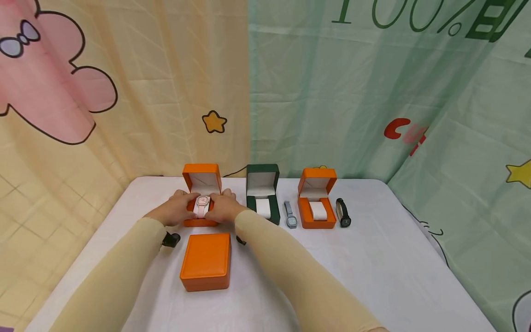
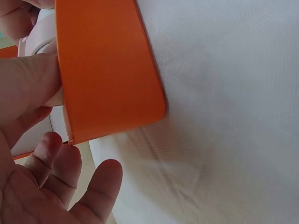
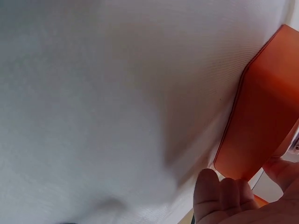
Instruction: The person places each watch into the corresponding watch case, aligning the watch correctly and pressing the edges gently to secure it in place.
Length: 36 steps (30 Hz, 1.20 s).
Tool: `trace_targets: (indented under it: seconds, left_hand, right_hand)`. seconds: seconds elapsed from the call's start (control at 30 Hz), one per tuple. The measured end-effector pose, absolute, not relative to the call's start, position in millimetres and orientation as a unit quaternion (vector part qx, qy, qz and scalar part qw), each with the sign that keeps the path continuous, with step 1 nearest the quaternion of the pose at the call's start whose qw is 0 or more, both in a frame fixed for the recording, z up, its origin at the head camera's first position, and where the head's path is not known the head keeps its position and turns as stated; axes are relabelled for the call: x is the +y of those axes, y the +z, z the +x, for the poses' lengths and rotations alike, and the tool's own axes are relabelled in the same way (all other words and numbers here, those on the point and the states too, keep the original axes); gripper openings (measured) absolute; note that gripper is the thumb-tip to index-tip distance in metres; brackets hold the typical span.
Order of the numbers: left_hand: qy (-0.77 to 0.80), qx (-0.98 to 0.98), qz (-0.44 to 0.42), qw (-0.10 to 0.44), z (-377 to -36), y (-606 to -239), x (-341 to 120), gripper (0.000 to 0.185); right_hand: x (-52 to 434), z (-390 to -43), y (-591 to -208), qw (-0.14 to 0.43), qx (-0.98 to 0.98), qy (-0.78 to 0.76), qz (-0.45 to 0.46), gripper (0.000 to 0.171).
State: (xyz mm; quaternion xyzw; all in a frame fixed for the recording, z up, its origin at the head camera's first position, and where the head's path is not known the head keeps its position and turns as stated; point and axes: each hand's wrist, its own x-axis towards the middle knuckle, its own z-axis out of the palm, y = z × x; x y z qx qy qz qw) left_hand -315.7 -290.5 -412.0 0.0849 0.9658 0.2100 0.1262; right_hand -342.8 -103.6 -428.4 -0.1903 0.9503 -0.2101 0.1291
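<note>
An orange watch box stands with its lid up at the back left. Inside it sits a watch with a pale pink and white strap and a squarish face. My left hand pinches the watch from the left, its thumb inside the box in the left wrist view and other fingers outside the orange wall. From the right side, my right hand pinches the watch too; in the right wrist view its fingers lie near the box corner. The watch's lower strap is partly hidden by the thumbs.
A closed orange box lies in front, between my forearms. Rightward stand an open green box with a white cushion, a grey-blue watch, another open orange box with a white cushion, and a black watch. Curtains hang behind the white table.
</note>
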Motion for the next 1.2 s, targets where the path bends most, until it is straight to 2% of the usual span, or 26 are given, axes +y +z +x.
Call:
trace_targets:
  seconds: [0.67, 1.2]
  left_hand:
    - [0.223, 0.961, 0.055, 0.156, -321.0, -420.0, -295.6, 0.078]
    - [0.223, 0.96, 0.065, 0.158, -319.7, -416.4, -297.9, 0.077]
  right_hand:
    - [-98.9, -342.8, -429.7, 0.152, 0.953, -0.161, -0.206, 0.071]
    - [-103.9, -344.9, -435.0, 0.133, 0.951, -0.192, -0.203, 0.068]
